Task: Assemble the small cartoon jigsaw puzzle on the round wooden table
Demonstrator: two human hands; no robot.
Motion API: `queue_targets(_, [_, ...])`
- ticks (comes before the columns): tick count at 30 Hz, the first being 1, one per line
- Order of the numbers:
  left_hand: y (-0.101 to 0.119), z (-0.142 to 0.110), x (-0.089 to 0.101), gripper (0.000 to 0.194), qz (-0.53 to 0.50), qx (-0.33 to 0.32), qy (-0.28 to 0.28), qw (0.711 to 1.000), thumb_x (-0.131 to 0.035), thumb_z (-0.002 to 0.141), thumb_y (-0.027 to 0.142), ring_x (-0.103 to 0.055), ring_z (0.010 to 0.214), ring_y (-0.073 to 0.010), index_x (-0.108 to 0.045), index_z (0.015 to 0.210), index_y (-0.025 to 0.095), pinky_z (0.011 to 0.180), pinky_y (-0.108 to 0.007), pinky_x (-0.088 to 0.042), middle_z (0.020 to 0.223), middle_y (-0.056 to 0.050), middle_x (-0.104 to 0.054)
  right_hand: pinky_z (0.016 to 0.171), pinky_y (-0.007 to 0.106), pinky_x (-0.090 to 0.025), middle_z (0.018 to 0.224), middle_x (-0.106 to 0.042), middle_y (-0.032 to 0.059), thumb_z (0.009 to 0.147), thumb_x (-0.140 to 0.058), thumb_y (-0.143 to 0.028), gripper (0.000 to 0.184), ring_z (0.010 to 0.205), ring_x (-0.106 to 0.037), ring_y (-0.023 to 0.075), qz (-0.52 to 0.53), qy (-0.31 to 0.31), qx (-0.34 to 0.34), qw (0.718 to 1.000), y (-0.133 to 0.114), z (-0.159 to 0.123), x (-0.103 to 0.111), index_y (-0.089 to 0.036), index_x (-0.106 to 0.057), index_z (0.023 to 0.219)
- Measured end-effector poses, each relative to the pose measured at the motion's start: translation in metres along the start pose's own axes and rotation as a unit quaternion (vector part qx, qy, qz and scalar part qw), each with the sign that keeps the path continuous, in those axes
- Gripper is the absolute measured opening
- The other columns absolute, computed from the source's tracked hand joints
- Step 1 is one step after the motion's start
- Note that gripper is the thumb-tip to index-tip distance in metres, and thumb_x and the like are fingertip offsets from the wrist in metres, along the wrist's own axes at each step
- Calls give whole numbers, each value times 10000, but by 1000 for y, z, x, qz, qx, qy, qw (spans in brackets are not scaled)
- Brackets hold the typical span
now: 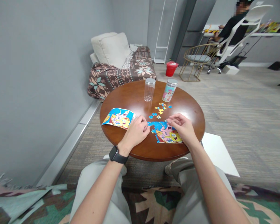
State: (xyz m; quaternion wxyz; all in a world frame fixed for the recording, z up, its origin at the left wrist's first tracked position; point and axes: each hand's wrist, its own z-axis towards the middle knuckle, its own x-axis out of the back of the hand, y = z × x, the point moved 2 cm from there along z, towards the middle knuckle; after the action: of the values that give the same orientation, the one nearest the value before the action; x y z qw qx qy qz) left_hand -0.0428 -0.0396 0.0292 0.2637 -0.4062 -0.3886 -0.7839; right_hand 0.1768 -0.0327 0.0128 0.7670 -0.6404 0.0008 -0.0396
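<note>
Left hand [135, 132] and right hand [182, 129], half-closed, touch the jigsaw puzzle [165, 133] — any held piece is hidden.

Glossy wooden tabletop [130, 99], matt puzzle pieces [161, 111]

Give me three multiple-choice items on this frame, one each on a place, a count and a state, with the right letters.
1. Where does the picture sheet lie relative to the part-built jigsaw puzzle on the round wooden table?
A. To its left
B. To its right
C. On the floor

2. How many jars stand on the table?
A. One
B. Two
C. Three

3. What state is the clear jar in?
A. Upright, lidded and apparently empty
B. Lying on its side
C. Open and full of pieces

1: A, as the sheet lies nearer the table's left edge.
2: B, as only the clear jar and the printed jar stand there.
3: A, as it stands on its base with its lid on and nothing visible inside.
</note>
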Motion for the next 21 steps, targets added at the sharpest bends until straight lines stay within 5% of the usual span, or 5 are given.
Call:
queue_targets(8, [2,0,1,309,5,0,-1,1000,-513,905,194,-517,819,-178,-431,607,196,782,-355,-450,890,-49,-541,738,332,-552,831,-706,53,691,-775,-409,326,779,-663,182,1,-23,24,999,-2,-1,1,-218,-606,894])
queue_targets(15, [3,0,2,311,-1,0,-4,1000,-519,902,186,-515,818,-176,-441,601,194,778,-357,-449,890,-50,-541,532,230,-431,636,-454,-57,664,-756,-297,291,577,-462,111,-36,14,50,998,-2,0,2,-244,-494,778])
queue_targets(21, [2,0,2,308,-1,4,-2,1000,-514,895,170,-514,818,-178,-439,597,196,788,-367,-451,886,-49,-541,572,246,-487,772,-560,-15,626,-786,-307,405,684,-552,143,-21,9,51,998,-2,1,1,-260,-521,928])
